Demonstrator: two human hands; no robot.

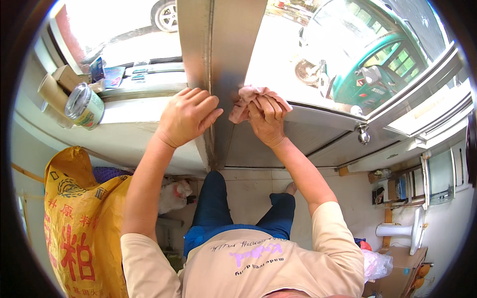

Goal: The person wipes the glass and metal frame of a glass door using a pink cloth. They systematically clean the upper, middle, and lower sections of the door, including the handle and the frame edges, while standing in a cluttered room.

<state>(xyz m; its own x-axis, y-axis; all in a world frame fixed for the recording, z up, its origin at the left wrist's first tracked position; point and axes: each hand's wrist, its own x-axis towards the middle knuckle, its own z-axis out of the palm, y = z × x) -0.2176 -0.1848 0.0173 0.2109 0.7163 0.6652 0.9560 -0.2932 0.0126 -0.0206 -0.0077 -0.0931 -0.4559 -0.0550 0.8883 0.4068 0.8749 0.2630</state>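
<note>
A crumpled pink cloth (246, 98) is in my right hand (267, 121), which presses it around the edge of the metal door frame (233, 48). The fingers lie over the cloth, and part of it bunches out beyond them. To the left, my left hand (190, 117) is loosely curled in front of the frame post, thumb pointing right; its palm is hidden and nothing shows in it. Below the cloth is the grey lower panel (272, 143) of the glazed door. A round metal doorknob (363, 135) sits at the door's right side.
A clear plastic tub (85, 106), a cardboard tube (54, 95) and a small box (66, 78) stand on the left windowsill. A large yellow woven sack (85, 223) is at my left. Outside the glass is a green vehicle (376, 80). A white washbasin (416, 231) is at right.
</note>
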